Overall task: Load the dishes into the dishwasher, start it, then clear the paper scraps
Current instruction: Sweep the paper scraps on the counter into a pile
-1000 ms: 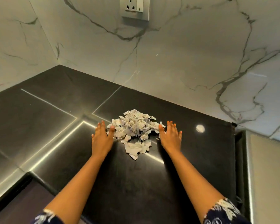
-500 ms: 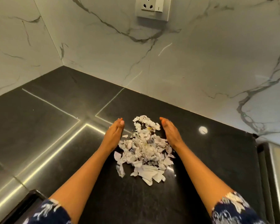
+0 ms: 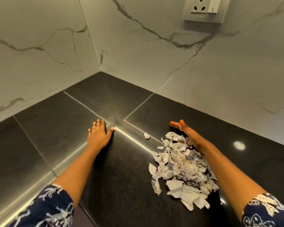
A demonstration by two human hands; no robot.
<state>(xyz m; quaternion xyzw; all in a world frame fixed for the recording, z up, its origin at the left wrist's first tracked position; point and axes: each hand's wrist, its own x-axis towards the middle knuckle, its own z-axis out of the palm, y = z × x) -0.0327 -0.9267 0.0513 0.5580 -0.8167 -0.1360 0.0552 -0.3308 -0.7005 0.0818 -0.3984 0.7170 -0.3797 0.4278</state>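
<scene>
The paper scraps [image 3: 182, 167] lie in a loose heap on the black countertop [image 3: 56, 128], at the near right of the scene, stretching from just near the right hand [image 3: 184, 130] back toward the right sleeve [image 3: 266, 212]. The right hand stands on its edge at the far end of the heap, fingers straight and together, grasping nothing; the right forearm runs along the heap's right side, and it appears to touch the scraps, though the contact line is hidden by the paper. One stray scrap [image 3: 146, 135] lies apart from the heap, to its far left, close to a bright seam in the countertop. The left hand [image 3: 99, 135] rests palm down on the countertop, well to the left of the heap, fingers extended and slightly spread, holding nothing. The left sleeve [image 3: 46, 208] carries a dark blue and white pattern. White marble wall panels [image 3: 138, 54] with grey veins meet in a corner behind the countertop. A wall socket [image 3: 203, 10] is mounted on the right panel, at the far right. A round light reflection [image 3: 239, 145] shows on the countertop, right of the right forearm.
</scene>
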